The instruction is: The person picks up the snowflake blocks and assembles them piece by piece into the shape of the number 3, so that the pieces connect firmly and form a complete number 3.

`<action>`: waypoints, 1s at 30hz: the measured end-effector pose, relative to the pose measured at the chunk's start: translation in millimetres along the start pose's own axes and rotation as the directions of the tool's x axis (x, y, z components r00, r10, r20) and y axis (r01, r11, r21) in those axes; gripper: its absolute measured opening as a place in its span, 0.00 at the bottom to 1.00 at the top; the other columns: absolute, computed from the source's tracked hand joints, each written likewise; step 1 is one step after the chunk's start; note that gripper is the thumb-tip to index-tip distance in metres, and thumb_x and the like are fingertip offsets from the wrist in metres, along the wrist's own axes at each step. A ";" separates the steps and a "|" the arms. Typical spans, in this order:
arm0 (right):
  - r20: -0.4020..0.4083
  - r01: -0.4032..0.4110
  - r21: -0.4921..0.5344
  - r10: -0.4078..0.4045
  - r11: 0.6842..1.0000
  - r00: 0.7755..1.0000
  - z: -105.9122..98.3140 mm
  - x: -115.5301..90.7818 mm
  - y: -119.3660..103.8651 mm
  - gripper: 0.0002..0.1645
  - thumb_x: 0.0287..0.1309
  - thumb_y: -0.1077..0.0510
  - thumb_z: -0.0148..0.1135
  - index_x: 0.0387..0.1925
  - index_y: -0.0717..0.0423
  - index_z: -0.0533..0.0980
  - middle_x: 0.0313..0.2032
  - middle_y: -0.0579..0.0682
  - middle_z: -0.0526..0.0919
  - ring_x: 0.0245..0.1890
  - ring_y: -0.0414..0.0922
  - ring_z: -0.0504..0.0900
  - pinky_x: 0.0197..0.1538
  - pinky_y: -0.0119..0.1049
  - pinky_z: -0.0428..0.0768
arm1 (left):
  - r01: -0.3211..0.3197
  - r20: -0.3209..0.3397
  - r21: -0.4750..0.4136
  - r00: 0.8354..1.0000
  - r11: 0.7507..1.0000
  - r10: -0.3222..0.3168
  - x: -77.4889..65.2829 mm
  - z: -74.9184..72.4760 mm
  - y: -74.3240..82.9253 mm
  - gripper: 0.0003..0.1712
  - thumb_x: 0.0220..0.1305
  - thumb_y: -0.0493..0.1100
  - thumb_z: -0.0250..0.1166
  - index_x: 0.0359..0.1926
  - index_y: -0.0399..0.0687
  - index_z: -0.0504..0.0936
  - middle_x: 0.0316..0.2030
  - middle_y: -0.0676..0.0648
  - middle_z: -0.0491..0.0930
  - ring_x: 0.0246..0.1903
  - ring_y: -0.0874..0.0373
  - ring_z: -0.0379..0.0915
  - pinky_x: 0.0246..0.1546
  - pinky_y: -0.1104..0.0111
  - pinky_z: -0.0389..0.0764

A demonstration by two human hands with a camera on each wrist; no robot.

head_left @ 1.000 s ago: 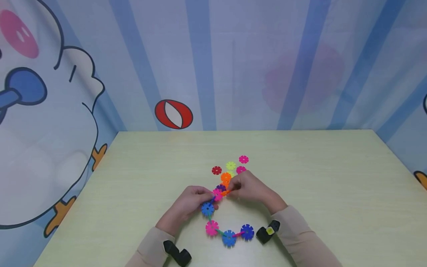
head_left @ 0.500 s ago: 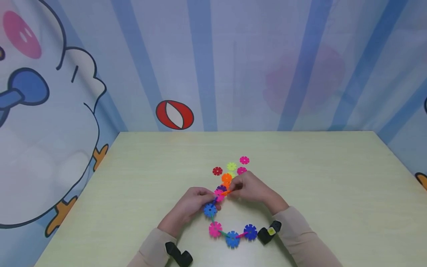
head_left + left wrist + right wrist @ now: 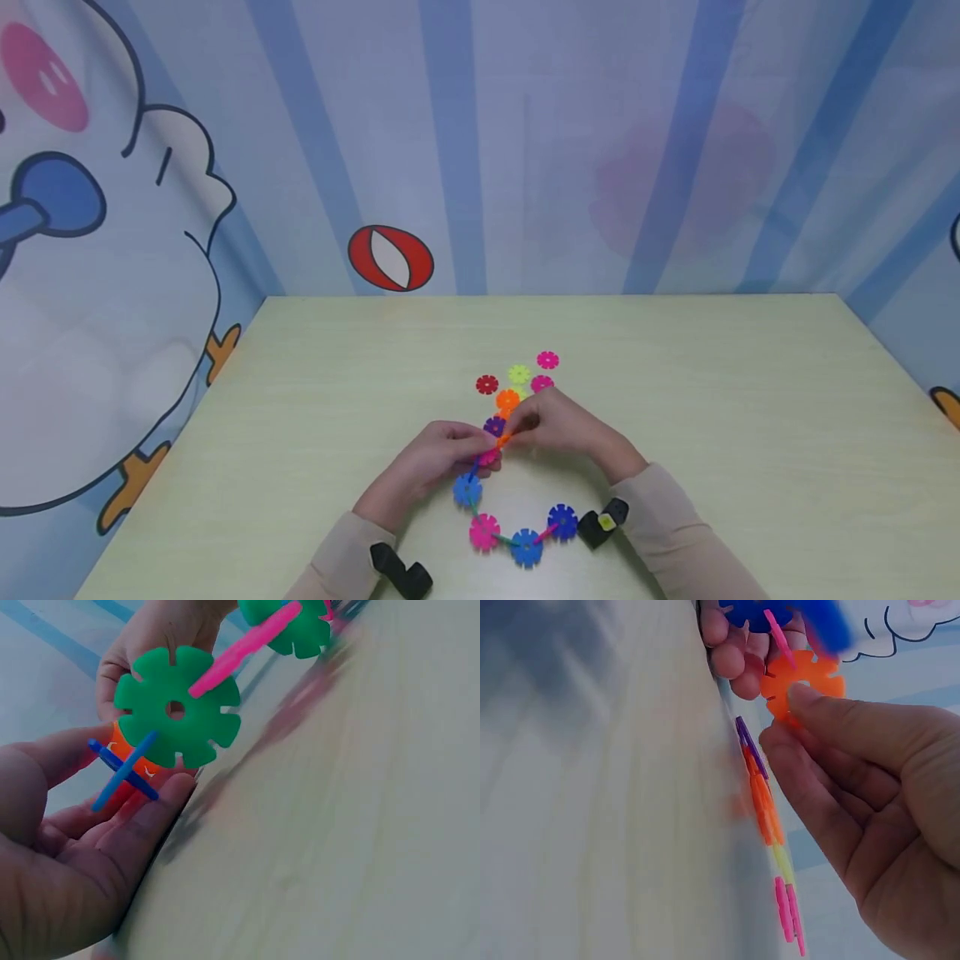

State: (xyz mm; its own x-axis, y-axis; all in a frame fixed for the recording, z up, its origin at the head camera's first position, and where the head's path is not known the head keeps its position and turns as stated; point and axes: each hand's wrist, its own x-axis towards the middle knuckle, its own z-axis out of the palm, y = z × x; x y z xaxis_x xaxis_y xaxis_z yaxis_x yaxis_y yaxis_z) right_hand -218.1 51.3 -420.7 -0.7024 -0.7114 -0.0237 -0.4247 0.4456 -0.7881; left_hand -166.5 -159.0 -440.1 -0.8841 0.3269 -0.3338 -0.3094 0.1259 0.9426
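Note:
In the head view, a chain of interlocking snowflake discs curves over the table, with a dark blue disc (image 3: 562,522) at its right end, then a light blue disc (image 3: 527,548) and a pink disc (image 3: 484,532). My left hand (image 3: 442,454) pinches the chain's upper end at another pink disc (image 3: 489,456), partly covered by its fingers. Between thumb and index finger my right hand (image 3: 558,423) holds an orange disc (image 3: 810,682), set against that end of the chain. Whether the slots are joined cannot be made out. A green disc (image 3: 180,709) of the chain hangs before the left wrist camera.
Loose discs lie beyond my hands: a purple one (image 3: 494,425), an orange one (image 3: 507,400), a red one (image 3: 487,384), a yellow one (image 3: 519,373) and a pink one (image 3: 547,360). A patterned cloth (image 3: 555,150) hangs behind the table (image 3: 712,375).
The orange disc in my right hand has moved left and slightly down onto the chain's end. My left fingers now cover more of the pink disc, and the chain's left part has shifted downward.

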 end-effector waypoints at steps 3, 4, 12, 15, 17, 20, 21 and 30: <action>0.015 -0.025 0.019 0.024 1.000 1.000 -1.1 -0.3 -0.5 0.03 0.54 0.64 0.68 0.33 0.56 0.84 0.28 0.44 0.84 0.26 0.39 0.78 0.31 0.32 0.81 | -0.005 0.008 -0.002 1.000 1.000 0.005 -0.4 1.2 -0.1 0.18 0.66 0.43 0.63 0.47 0.29 0.81 0.34 0.41 0.86 0.33 0.55 0.83 0.43 0.63 0.83; 0.015 -0.035 0.019 0.035 0.999 0.999 -2.8 -0.7 0.0 0.04 0.54 0.63 0.69 0.34 0.57 0.84 0.29 0.44 0.84 0.27 0.39 0.78 0.32 0.32 0.81 | -0.007 0.008 -0.006 1.000 1.000 0.007 -0.3 1.3 -0.5 0.18 0.66 0.43 0.63 0.47 0.29 0.81 0.34 0.41 0.86 0.33 0.55 0.83 0.43 0.63 0.83; -0.168 -0.150 0.055 0.157 0.987 0.973 -30.7 -8.9 17.6 0.14 0.54 0.61 0.69 0.42 0.61 0.81 0.31 0.48 0.83 0.32 0.43 0.78 0.38 0.35 0.79 | -0.022 0.007 -0.020 1.000 1.000 0.022 0.4 2.1 -2.5 0.17 0.66 0.41 0.63 0.45 0.27 0.81 0.32 0.41 0.86 0.31 0.56 0.83 0.42 0.62 0.84; -0.219 -0.212 0.052 0.218 0.976 0.951 -37.4 -10.7 25.0 0.15 0.55 0.61 0.68 0.44 0.62 0.81 0.32 0.49 0.81 0.33 0.44 0.76 0.37 0.35 0.77 | -0.026 0.003 -0.007 1.000 1.000 0.026 0.5 2.0 -3.0 0.17 0.66 0.41 0.62 0.45 0.27 0.81 0.32 0.42 0.86 0.30 0.56 0.83 0.41 0.63 0.84; -0.232 -0.247 0.042 0.250 0.968 0.940 -39.0 -10.5 29.9 0.16 0.55 0.62 0.68 0.45 0.62 0.80 0.32 0.50 0.80 0.33 0.44 0.75 0.37 0.34 0.76 | -0.024 0.003 -0.009 1.000 1.000 0.024 0.4 1.7 -3.3 0.17 0.66 0.41 0.63 0.45 0.27 0.81 0.32 0.41 0.86 0.30 0.56 0.83 0.41 0.63 0.84; -0.239 -0.279 0.026 0.277 0.960 0.931 -38.7 -9.5 35.7 0.17 0.53 0.62 0.69 0.46 0.63 0.80 0.33 0.50 0.78 0.34 0.45 0.73 0.37 0.34 0.75 | -0.025 0.005 -0.008 1.000 1.000 0.025 0.2 1.4 -3.4 0.17 0.66 0.41 0.63 0.44 0.26 0.81 0.32 0.42 0.86 0.30 0.56 0.82 0.41 0.63 0.84; -0.239 -0.290 0.024 0.287 0.957 0.928 -37.9 -8.9 37.2 0.17 0.53 0.61 0.69 0.45 0.62 0.80 0.33 0.50 0.78 0.34 0.45 0.73 0.37 0.33 0.75 | -0.026 0.006 -0.005 1.000 1.000 0.026 0.0 1.3 -3.4 0.17 0.66 0.41 0.63 0.44 0.27 0.81 0.32 0.42 0.85 0.30 0.56 0.82 0.41 0.63 0.84; -0.253 -0.367 -0.021 0.350 0.930 0.902 -29.9 -3.0 38.5 0.19 0.49 0.56 0.73 0.42 0.61 0.81 0.32 0.50 0.77 0.34 0.46 0.72 0.37 0.34 0.73 | -0.017 0.008 0.012 1.000 1.000 0.017 -0.6 1.3 -1.7 0.16 0.66 0.41 0.62 0.44 0.28 0.81 0.32 0.42 0.85 0.31 0.56 0.82 0.42 0.63 0.83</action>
State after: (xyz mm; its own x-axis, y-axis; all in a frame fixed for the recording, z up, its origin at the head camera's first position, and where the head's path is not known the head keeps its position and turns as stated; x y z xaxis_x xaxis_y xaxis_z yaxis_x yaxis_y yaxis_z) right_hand -249.4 86.8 -432.6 -0.9266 -0.3484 -0.1418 -0.1493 0.6867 -0.7114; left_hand -165.0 -158.2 -441.4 -0.8864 0.3366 -0.3178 -0.2901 0.1312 0.9480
